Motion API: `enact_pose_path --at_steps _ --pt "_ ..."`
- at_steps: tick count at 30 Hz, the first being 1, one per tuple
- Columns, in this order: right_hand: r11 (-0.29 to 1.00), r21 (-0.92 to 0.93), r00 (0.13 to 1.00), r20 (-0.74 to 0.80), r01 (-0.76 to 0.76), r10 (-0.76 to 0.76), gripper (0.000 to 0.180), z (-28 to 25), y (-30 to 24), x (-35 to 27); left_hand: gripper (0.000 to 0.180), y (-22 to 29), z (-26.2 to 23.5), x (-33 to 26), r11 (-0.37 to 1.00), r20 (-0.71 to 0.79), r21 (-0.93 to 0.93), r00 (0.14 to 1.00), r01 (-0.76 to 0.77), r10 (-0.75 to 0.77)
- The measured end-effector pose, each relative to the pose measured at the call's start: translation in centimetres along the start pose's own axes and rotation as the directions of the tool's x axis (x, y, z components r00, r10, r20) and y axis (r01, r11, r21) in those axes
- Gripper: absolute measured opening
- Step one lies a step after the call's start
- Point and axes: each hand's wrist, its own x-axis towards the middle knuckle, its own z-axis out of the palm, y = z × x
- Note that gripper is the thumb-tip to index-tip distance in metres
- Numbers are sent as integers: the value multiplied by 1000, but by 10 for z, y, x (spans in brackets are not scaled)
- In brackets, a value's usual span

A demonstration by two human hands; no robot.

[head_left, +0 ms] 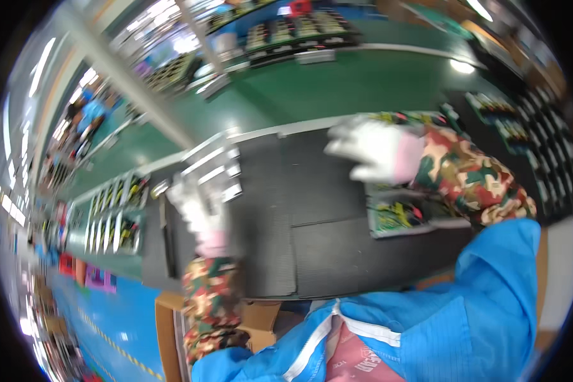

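My left hand (202,213), in a white glove with a pink cuff, is blurred by motion over the left part of the black work mat (328,254). Its fingers look stretched out, just below a stack of pale slotted strips (213,167); whether they touch it I cannot tell. My right hand (372,151), gloved the same way, hovers over the right part of the mat with thumb and fingers apart and nothing visible between them. Green circuit boards with yellow and black parts (398,216) lie beside and partly under my right forearm.
More boards in pale racks (114,216) stand left of the mat. A dark tray of boards (516,130) fills the right side. Beyond a green surface (337,86) are further loaded trays (299,32). A grey post (134,83) rises at left; a cardboard box (261,321) sits below the front edge.
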Motion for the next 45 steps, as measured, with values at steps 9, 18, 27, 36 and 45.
enact_pose_path --at_steps 9,18,27,36,45 --pt "776 322 809 -48 -542 585 57 -16 -6 -177 46 -89 -5 32 933 677 233 734 -276 48" --pt "-170 -91 -154 -162 -981 975 66 1 197 -393 32 48 -45 34 921 862 -377 402 100 309" --pt "13 -573 39 -33 -820 999 46 47 367 -472 74 87 -63 -50 940 788 -227 519 -256 331" --pt "103 -220 214 -576 -970 789 54 -4 328 -498 48 101 -56 -53 849 623 -311 582 -428 522" --pt "885 162 834 -297 -436 465 22 -16 -147 -155 48 104 -74 -71 838 590 -347 596 -422 544"
